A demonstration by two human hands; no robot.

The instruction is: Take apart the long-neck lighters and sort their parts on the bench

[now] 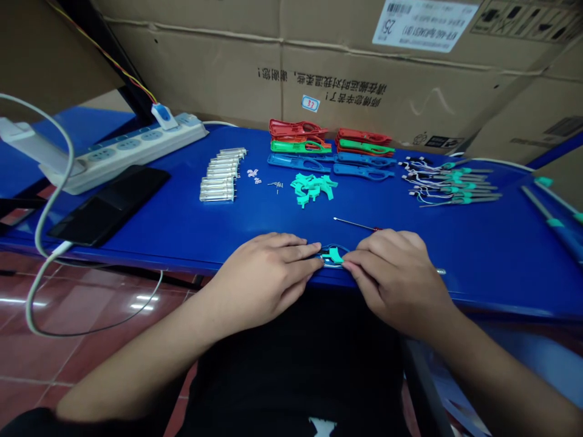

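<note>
At the table's front edge lies a blue plastic casing half (347,248), mostly hidden by my hands. A teal plastic piece (336,255) sits over it. My left hand (268,270) has its fingers pressed together on the casing's left end, holding it. My right hand (396,276) is closed, thumb and finger pinching the right side of the teal piece. Just beyond the right knuckles is a screwdriver (357,224), its red handle partly covered. A pile of similar teal pieces (312,188) lies farther back.
Red, green and blue casing halves (298,145) line the back before a cardboard box (204,67). Clear cylinders (218,182), small screws (277,184) and wired rods (469,182) lie around. A black phone (109,206) and power strip (127,149) occupy the left.
</note>
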